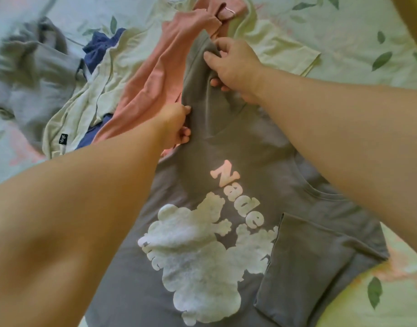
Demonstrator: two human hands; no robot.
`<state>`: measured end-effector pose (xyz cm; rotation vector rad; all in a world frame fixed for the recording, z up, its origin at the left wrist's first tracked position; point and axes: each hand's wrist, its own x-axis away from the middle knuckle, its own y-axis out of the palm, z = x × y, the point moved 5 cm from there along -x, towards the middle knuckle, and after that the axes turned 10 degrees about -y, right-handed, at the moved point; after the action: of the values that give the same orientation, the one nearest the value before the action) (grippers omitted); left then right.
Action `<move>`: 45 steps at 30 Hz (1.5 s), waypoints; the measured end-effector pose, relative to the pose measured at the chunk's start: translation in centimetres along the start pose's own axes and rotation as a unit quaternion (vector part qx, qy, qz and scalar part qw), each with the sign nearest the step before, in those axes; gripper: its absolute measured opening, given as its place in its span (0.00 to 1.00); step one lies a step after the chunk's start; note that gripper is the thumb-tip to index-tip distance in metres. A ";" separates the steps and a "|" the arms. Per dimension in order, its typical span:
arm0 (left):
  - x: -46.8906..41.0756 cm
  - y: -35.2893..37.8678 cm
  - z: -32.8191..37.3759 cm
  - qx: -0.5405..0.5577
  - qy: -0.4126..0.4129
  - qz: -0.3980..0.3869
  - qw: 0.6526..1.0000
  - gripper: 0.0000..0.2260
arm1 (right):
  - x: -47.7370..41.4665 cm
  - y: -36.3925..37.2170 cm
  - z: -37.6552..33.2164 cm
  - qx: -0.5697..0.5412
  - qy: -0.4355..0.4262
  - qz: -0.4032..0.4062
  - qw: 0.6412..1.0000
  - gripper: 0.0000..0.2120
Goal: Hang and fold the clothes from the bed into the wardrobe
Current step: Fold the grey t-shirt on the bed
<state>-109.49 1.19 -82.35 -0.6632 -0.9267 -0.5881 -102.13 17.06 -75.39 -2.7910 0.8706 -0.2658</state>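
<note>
Presently: grey T-shirt [245, 147] lies print-up on the leaf-patterned bedsheet [356, 31], lettering "Nade" above a white figure graphic, one sleeve folded in over the front. The far part of the shirt is gathered and lifted off the bed between both hands. Left hand [175, 125] pinches the shirt's left edge, thumb above, fingers curled beneath. Right hand [235, 64] grips the top of the raised fold, fingers wrapped round the cloth. Just beyond, touching the shirt: pink garment [155, 74], pale green T-shirt [108, 74], blue garment [101, 47], light grey garment [37, 67], all heaped loosely.
</note>
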 end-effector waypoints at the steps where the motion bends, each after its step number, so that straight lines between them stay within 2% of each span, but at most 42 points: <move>1: 0.1 -0.3 0.1 -0.007 -0.005 -0.015 1.000 0.05 | 0.1 -0.1 -0.4 -0.002 -0.002 0.000 1.000 0.05; 3: 0.3 -0.8 0.2 -0.029 -0.016 -0.036 0.999 0.05 | 0.6 -0.5 -0.5 -0.005 0.009 0.008 1.000 0.05; 8: 0.6 -1.3 -0.6 -0.074 -0.075 -0.062 0.992 0.18 | 2.0 -1.5 -0.2 -0.084 0.060 0.021 0.994 0.07; 11: 0.8 -1.6 -1.2 -0.102 -0.105 -0.043 0.988 0.24 | 2.5 -1.6 0.0 -0.122 0.073 0.034 0.989 0.07; 16: 1.1 -1.6 -1.1 -0.110 -0.110 -0.052 0.986 0.27 | 3.2 -2.1 0.9 -0.233 0.117 0.128 0.957 0.06; 18: 1.7 -1.4 -0.4 -0.045 -0.089 -0.063 0.993 0.22 | 3.6 -2.6 1.5 -0.250 0.123 0.156 0.947 0.05; 20: 2.2 -1.6 0.0 0.080 -0.061 -0.074 0.992 0.22 | 4.3 -2.8 2.0 -0.260 0.128 0.176 0.941 0.07; 23: 2.9 -2.2 -0.3 0.278 -0.008 -0.095 0.956 0.23 | 5.7 -3.5 3.2 -0.277 0.135 0.211 0.928 0.15; 26: 3.8 -2.1 -2.0 0.355 0.003 -0.088 0.931 0.04 | 7.7 -3.7 5.2 -0.203 0.158 0.198 0.946 0.13; 28: 4.3 -1.6 -4.3 0.310 -0.018 -0.059 0.949 0.12 | 9.2 -3.5 7.1 -0.091 0.181 0.157 0.967 0.12; 30: 5.2 -0.7 -6.6 0.231 0.001 -0.021 0.973 0.07 | 10.7 -3.2 8.7 -0.033 0.190 0.135 0.972 0.12; 31: 5.6 -0.3 -7.7 0.180 0.032 0.001 0.983 0.08 | 11.3 -2.8 9.2 -0.015 0.189 0.123 0.974 0.11; 33: 5.8 0.3 -9.6 0.067 0.096 0.087 0.989 0.13 | 11.9 -2.4 9.7 0.041 0.183 0.109 0.976 0.10; 34: 5.9 0.4 -10.5 0.040 0.102 0.145 0.983 0.15 | 12.1 -2.3 9.9 0.078 0.179 0.109 0.975 0.10; 35: 5.9 0.3 -11.2 0.048 0.087 0.192 0.976 0.16 | 12.1 -2.4 10.0 0.114 0.180 0.114 0.970 0.12; 37: 5.8 0.3 -12.6 0.169 0.002 0.221 0.960 0.17 | 12.1 -2.7 10.1 0.158 0.199 0.127 0.959 0.18; 39: 5.6 1.2 -13.6 0.269 -0.079 0.186 0.942 0.20 | 12.1 -2.8 10.6 0.158 0.248 0.133 0.947 0.20; 42: 5.7 2.5 -13.6 0.275 -0.132 0.082 0.949 0.19 | 12.4 -2.9 10.6 0.059 0.299 0.164 0.938 0.12; 45: 6.1 3.2 -13.0 0.340 -0.161 -0.041 0.925 0.10 | 11.8 -3.2 9.1 0.063 0.192 0.167 0.965 0.08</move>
<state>-97.51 -7.31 -83.55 -0.0866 -1.3806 -0.1952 -88.73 14.16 -82.03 -2.4562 1.3366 -0.7910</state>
